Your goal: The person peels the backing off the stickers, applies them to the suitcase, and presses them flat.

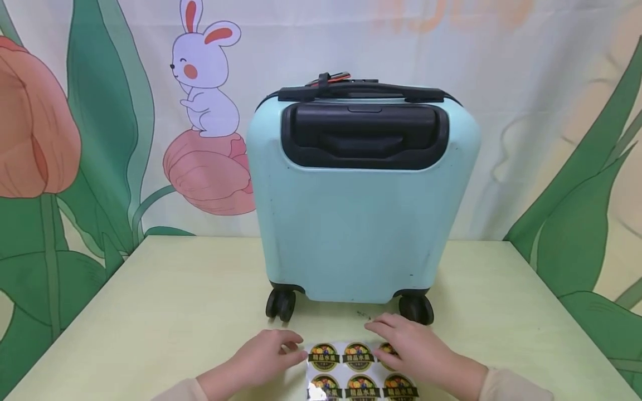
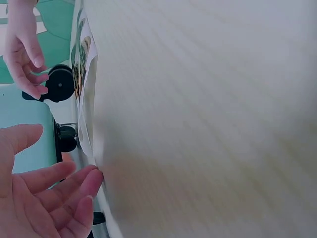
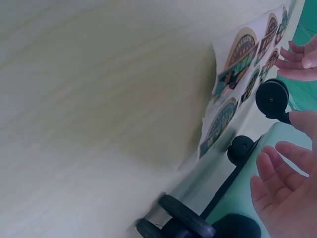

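Note:
A sheet of round fruit stickers (image 1: 344, 368), black and gold with Chinese lettering, lies on the table near the front edge of the head view. My left hand (image 1: 266, 358) is at its left edge, fingers loosely bent and holding nothing. Over the sheet's upper right part is my right hand (image 1: 412, 348), partly covering a sticker, with its relaxed fingers (image 3: 277, 173) holding nothing in the right wrist view. Behind the sheet stands a light blue suitcase (image 1: 351, 228), upright on black wheels. In the left wrist view, the sheet (image 2: 85, 64) looks slightly raised along its edge.
The pale yellow table (image 1: 200, 301) extends to both sides of the suitcase. A black recessed handle panel (image 1: 366, 133) sits near the suitcase's top, with a strap above it. Behind hangs a cloth (image 1: 311, 33) printed with a rabbit, tulips and leaves.

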The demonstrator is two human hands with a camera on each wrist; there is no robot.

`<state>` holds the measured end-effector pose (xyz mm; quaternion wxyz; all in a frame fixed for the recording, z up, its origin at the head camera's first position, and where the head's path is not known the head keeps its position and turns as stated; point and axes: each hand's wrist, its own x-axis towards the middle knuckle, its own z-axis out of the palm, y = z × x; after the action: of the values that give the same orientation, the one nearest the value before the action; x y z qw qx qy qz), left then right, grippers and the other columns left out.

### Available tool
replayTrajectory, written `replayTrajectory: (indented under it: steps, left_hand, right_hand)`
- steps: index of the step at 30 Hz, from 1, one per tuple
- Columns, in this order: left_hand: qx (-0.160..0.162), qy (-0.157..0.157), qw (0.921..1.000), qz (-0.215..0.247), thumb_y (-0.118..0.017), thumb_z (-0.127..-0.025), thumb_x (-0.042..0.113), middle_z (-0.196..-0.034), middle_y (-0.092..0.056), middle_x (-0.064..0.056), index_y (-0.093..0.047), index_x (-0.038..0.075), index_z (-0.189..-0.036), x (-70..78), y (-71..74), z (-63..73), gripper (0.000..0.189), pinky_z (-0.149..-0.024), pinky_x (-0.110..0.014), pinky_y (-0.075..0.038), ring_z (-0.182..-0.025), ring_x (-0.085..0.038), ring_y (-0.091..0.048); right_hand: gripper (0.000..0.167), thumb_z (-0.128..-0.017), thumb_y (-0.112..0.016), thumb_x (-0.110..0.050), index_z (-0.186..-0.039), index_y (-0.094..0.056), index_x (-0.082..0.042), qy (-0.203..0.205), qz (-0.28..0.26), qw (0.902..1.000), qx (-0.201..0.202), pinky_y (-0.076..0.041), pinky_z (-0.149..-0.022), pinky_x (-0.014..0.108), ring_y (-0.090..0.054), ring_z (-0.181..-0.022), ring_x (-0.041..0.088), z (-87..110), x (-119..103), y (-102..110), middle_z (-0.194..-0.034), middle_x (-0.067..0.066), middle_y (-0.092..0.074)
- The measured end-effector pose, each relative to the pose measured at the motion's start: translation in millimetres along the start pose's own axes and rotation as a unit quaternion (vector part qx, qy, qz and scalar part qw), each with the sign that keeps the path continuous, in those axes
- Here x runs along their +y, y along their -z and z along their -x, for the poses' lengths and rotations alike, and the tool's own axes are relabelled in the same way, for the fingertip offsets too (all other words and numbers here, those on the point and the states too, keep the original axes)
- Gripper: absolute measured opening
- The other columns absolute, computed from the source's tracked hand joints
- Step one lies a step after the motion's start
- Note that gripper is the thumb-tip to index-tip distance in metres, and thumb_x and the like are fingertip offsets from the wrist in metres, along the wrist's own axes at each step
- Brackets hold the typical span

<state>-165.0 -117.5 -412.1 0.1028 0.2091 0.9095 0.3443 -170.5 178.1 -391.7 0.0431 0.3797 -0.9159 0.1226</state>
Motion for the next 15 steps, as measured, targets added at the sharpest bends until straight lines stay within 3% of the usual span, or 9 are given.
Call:
replayTrajectory:
  steps: [4, 9, 15]
  left_hand:
    - [-0.005, 0.006, 0.9992, 0.039, -0.062, -0.089, 0.029, -0.093, -0.067, -0.005, -0.064, -0.003, -0.109, 0.9, 1.8, 0.6, 0.039, -0.076, -0.040, -0.050, -0.082, -0.022, -0.064]
    - [-0.022, 0.019, 0.9956, 0.089, -0.060, -0.090, 0.026, -0.091, -0.067, -0.006, -0.060, -0.007, -0.114, 3.0, 2.2, 0.7, 0.041, -0.074, -0.039, -0.049, -0.074, -0.017, -0.064]
    - [-0.047, 0.062, 0.9806, 0.180, -0.059, -0.091, 0.023, -0.102, -0.065, -0.018, -0.048, -0.013, -0.124, 2.6, 1.1, 1.8, 0.050, -0.066, -0.036, -0.052, -0.075, -0.023, -0.066]
  right_hand:
    - [0.040, -0.089, -0.063, -0.028, -0.122, -0.060, -0.007, -0.002, -0.004, 0.9998, -0.018, -0.051, -0.078, 0.033, -0.058, -0.102, 0.018, -1.2, -2.9, -0.6, -0.117, 0.004, -0.058]
    - [0.040, -0.088, -0.064, -0.029, -0.121, -0.060, -0.007, -0.010, -0.019, 0.9991, -0.038, -0.051, -0.072, 0.029, -0.060, -0.097, 0.016, -1.3, -5.1, -0.6, -0.116, 0.004, -0.058]
    - [0.042, -0.088, -0.063, -0.032, -0.123, -0.059, -0.008, -0.014, -0.031, 0.9973, -0.065, -0.051, -0.075, 0.030, -0.058, -0.100, 0.016, -2.7, -8.3, -3.0, -0.115, 0.002, -0.058]
